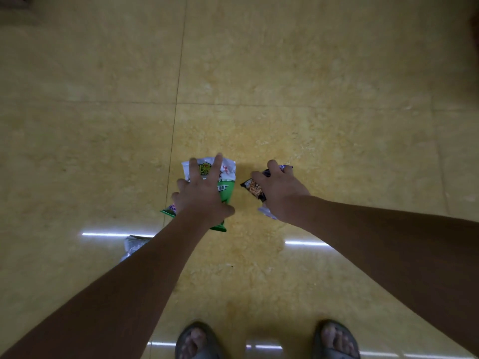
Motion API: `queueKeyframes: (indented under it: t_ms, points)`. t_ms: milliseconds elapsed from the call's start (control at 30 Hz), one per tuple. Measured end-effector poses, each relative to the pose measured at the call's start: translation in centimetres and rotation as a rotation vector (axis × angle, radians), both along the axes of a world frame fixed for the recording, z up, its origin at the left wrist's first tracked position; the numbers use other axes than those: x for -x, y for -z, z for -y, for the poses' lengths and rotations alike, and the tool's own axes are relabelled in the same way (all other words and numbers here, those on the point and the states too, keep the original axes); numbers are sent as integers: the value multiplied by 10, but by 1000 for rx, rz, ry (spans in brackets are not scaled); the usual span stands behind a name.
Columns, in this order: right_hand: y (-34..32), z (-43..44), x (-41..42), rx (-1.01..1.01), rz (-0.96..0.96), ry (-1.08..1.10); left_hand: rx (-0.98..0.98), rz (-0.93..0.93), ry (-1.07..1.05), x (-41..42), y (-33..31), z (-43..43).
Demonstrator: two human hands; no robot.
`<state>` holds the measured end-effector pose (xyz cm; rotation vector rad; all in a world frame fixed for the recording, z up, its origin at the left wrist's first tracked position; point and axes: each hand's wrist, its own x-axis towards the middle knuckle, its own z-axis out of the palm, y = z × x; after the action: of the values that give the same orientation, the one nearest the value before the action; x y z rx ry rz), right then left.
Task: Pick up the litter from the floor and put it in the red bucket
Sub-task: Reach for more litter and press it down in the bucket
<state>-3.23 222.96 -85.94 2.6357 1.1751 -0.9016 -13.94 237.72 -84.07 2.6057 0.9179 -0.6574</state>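
Left hand (202, 200) and right hand (282, 195): bare. Forearms: bare along their whole visible length. Left foot: dark grey open-toed slide sandal (198, 342) with a single broad strap across the instep, toes exposed. Right foot: matching grey sandal (335, 340).

Silver wrapper (133, 244) half under forearm (155, 260), sandals (198, 342) cut by bottom edge.

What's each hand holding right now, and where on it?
Left hand clasps the green-and-white packet across its middle, fingers spread over the front. Right hand grips a dark snack wrapper round its middle, ends sticking out.
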Motion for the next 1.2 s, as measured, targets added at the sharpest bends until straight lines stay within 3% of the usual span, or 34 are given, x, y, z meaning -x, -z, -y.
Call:
queueKeyframes:
  t_ms: [467, 967, 1200]
  points:
    - [-261, -16, -54, -74, 133, -129, -92, 71, 34, -57, -269, 5]
    - [-564, -11, -41, -223, 209, -388, -203, 256, -174, -17, -568, 40]
    - [-654, -30, -25, -355, 267, -483, -292, 353, -251, 16, -657, 32]
